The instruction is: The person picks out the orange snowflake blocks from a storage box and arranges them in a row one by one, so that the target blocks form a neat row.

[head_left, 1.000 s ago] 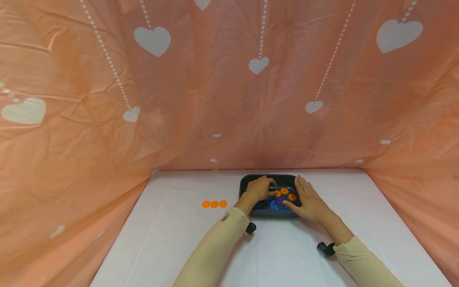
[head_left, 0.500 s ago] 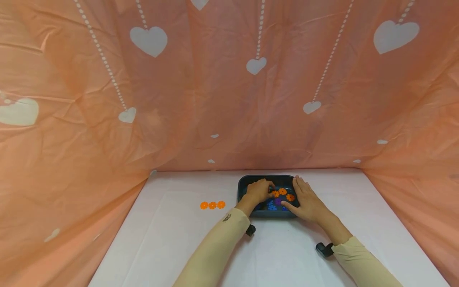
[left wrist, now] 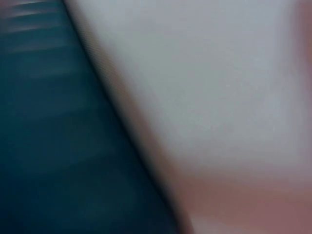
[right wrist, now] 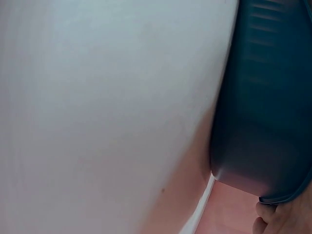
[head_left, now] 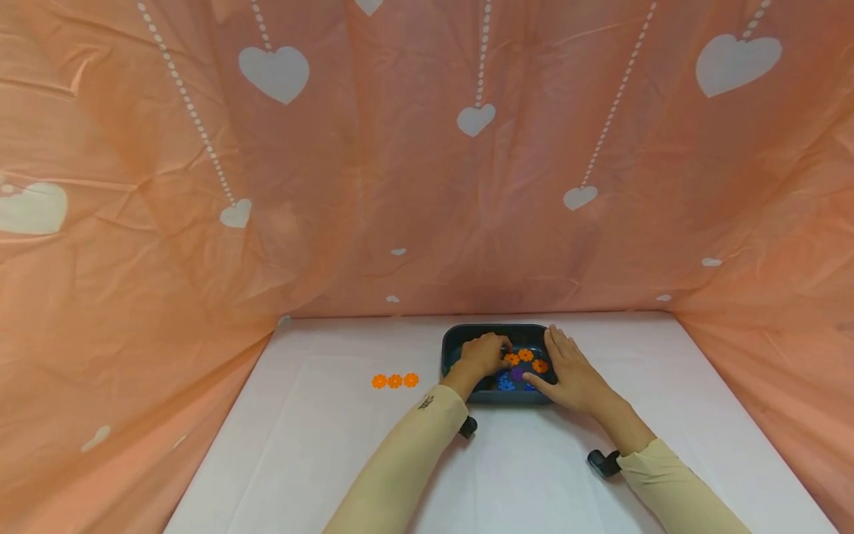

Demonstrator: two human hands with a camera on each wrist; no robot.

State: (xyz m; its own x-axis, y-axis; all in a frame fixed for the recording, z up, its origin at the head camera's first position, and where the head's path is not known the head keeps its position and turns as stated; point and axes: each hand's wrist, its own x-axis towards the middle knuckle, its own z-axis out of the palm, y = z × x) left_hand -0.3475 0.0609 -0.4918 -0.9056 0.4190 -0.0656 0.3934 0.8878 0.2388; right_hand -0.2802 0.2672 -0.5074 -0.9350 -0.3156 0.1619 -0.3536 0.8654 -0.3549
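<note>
A dark blue tray [head_left: 511,397] stands on the white table and holds several flower-shaped pieces. Orange flower pieces [head_left: 525,355] lie toward its right side, blue flower pieces [head_left: 506,383] nearer the front, and a purple piece [head_left: 517,374] between them. My left hand [head_left: 482,354] reaches into the tray with bent fingers, its fingertips right by the leftmost orange piece; whether it pinches anything is hidden. Along the tray's right end rests my right hand [head_left: 575,378], fingers straight and thumb over the inside. The right wrist view shows fingertips [right wrist: 265,210] against the rim.
Three orange flower pieces [head_left: 395,381] lie in a row on the white table [head_left: 320,445], left of the tray. A peach curtain [head_left: 427,185] with white hearts hangs behind and on both sides. The left wrist view is blurred, showing the tray wall [left wrist: 73,126].
My left hand has drawn in slightly, its fingers bending closer to the orange pieces inside the tray. The right hand keeps its place on the tray. The head view has shifted a little.
</note>
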